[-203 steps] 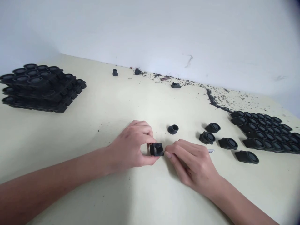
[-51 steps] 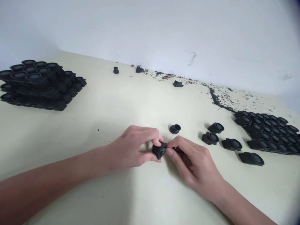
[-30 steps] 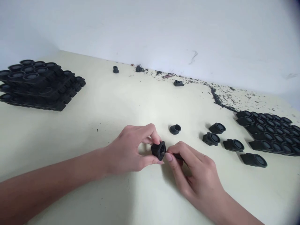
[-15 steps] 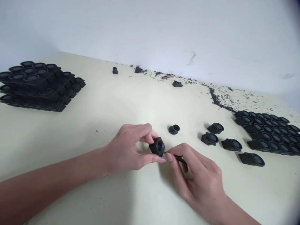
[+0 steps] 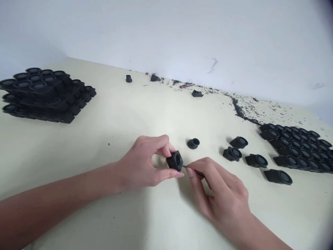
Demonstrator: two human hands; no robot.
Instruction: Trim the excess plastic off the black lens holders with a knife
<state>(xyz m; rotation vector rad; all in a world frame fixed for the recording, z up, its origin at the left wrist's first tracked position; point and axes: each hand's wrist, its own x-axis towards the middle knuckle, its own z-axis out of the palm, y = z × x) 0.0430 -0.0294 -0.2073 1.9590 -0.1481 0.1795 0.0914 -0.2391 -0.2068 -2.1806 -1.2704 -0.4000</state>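
Black square rubber block [image 5: 174, 161] clamped in the left grip [image 5: 140, 163] over the cream worktop [image 5: 104, 215], its round hole turned rightward toward the tip of a thin dark pick [image 5: 198, 172] lying lengthwise in the pinched right grip [image 5: 221, 196].
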